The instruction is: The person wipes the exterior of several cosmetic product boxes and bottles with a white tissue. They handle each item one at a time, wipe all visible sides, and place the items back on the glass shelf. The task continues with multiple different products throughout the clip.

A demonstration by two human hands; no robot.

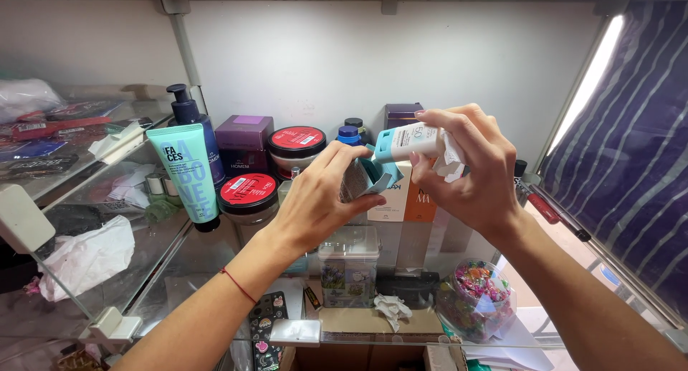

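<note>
My left hand [319, 199] grips a small light-blue carton [373, 176] with its flap open, held above a glass shelf [193, 256]. My right hand [469, 167] holds a small white and light-blue tube [407, 140] together with a crumpled white paper [451, 160]. The tube's end sits at the mouth of the carton. Both hands are raised in front of a row of cosmetics. A thin red cord circles my left wrist.
On the shelf stand a teal tube [185, 174], a dark blue pump bottle [192, 120], a purple box [244, 142], two red-lidded jars [247, 195], and white and orange cartons [401, 199]. Below lie a jar of candies [476, 299], a clear container [349, 267] and crumpled white tissue [86, 256]. A striped blue cloth [631, 149] hangs at right.
</note>
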